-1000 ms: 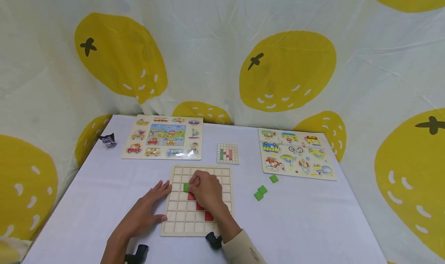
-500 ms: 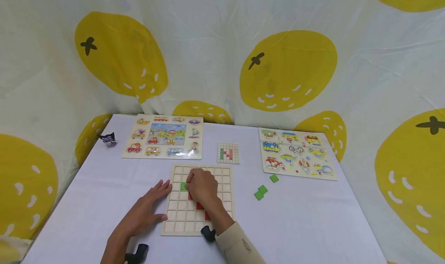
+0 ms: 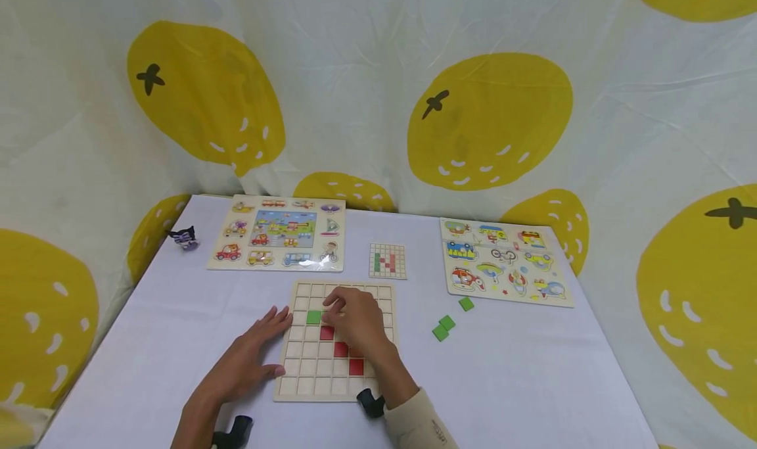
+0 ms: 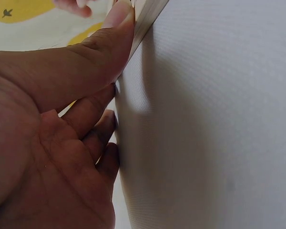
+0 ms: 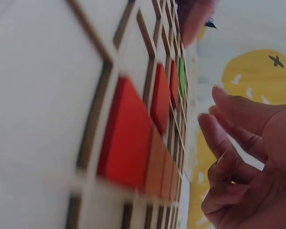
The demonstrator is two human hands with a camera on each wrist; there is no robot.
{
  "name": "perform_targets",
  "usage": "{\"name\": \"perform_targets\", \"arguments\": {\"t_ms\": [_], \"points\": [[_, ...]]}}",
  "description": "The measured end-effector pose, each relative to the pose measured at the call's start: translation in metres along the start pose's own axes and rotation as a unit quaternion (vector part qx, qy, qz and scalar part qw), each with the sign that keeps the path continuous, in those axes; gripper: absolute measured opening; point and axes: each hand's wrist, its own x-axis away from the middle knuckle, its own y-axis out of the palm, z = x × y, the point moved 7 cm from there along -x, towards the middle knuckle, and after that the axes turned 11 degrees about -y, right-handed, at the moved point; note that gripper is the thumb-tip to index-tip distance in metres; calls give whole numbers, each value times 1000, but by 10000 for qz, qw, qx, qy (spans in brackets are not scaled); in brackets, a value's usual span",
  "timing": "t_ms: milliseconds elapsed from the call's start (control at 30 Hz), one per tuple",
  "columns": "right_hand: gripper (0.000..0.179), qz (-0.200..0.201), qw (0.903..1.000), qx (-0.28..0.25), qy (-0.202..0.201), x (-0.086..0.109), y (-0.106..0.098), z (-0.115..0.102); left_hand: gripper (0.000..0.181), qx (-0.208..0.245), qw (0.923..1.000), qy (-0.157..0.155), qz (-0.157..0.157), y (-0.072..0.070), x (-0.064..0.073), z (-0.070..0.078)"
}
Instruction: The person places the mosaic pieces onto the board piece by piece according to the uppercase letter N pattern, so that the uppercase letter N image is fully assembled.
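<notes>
Right hand (image 3: pixel 357 319) empty, narrow pinch gap; left hand (image 3: pixel 244 363) spread at gridded wooden board (image 3: pixel 305 368). I'd brace it, check green tile (image 3: pixel 314 317) sits flat, avoid nudging red tiles (image 3: pixel 356 367).

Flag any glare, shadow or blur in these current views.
Head view: glare near the lower right corner of the vehicle puzzle; left wrist: soft shadow on the white tablecloth beside the left hand; right wrist: nearest part of the grid board blurred.
</notes>
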Motion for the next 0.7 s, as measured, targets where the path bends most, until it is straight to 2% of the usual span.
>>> {"name": "perform_targets", "arguments": {"t_ms": [267, 567, 700], "points": [[20, 198, 9997, -106, -2, 16, -34, 18, 102, -4, 10000, -58, -30, 2, 0, 0], [25, 101, 9998, -128, -152, 39, -69, 47, 102, -60, 10000, -58, 16, 0, 1, 0], [28, 73, 9999, -66, -71, 49, -85, 65, 102, -65, 10000, -51, 23, 0, 0, 1]]}}
